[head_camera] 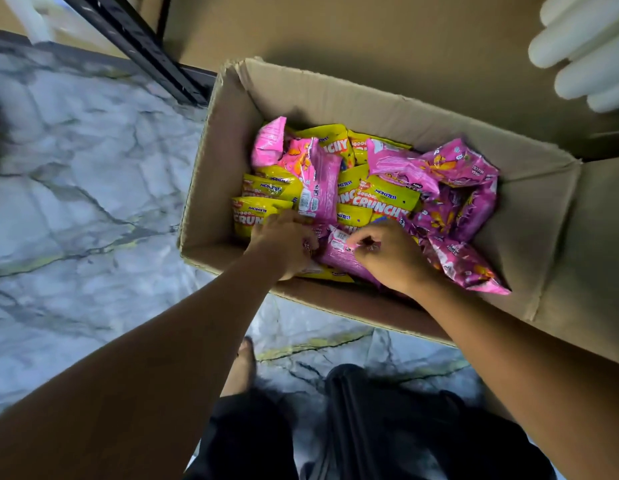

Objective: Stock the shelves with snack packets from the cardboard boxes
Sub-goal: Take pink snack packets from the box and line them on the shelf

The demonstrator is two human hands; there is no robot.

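Pick step: grabbing a pink packet (pixel 339 261) from the cardboard box (pixel 218 174).
My right hand (pixel 387 254) pinches its edge at the box's 6 o'clock side. My left hand (pixel 283 244) is curled among the packets at its 9 o'clock, grip unclear. Next I'd lift it clear of the pile and carry it toward the black rack upright (pixel 145 46) at 11 o'clock.

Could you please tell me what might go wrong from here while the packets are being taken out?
1. Both the left hand and right hand pinch one pink packet; pulling apart could tear it.
2. Yellow Crunchy packets and others lie loosely piled in the cardboard box; lifting one may drag neighbours onto the floor.
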